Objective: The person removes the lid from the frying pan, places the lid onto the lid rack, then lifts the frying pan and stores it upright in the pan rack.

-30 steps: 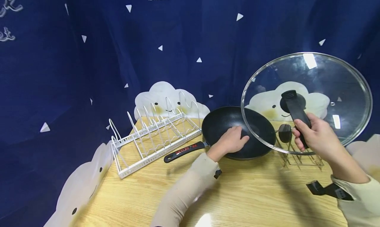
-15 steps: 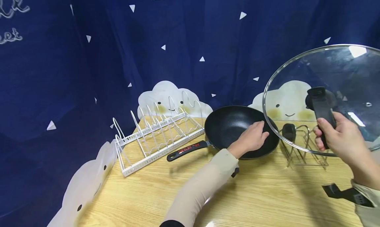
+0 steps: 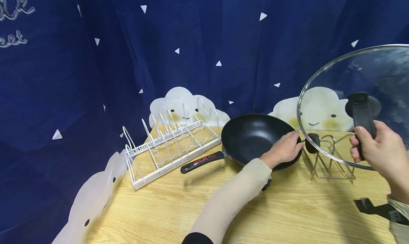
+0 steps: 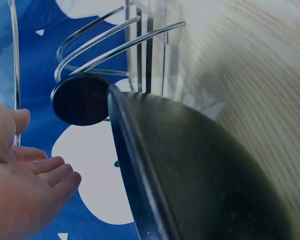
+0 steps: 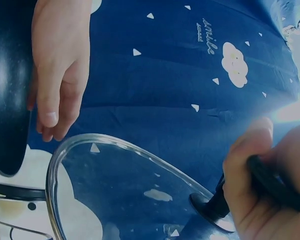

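Note:
My right hand [image 3: 380,148] grips the upright black handle of a large clear glass lid [image 3: 332,81]. The lid has a metal rim, stands tilted in the air and runs past the right edge of the head view. My left hand [image 3: 284,149] reaches over the right side of a black wok [image 3: 252,137], its fingers loosely extended and holding nothing. In the left wrist view its thumb and fingers lie beside the lid's rim [image 4: 16,60]; whether they touch it I cannot tell. The wok's handle [image 3: 202,162] points left.
A white wire rack [image 3: 172,151] stands left of the wok on the wooden table [image 3: 153,208]. Right of it is a smaller metal wire rack [image 3: 330,166], partly behind the lid, with a black rounded piece [image 3: 312,143] beside it. A blue curtain [image 3: 191,42] hangs behind.
My left hand has moved right across the wok, towards the lid's rim. My right hand has carried the lid further right. The wok and racks show no clear movement.

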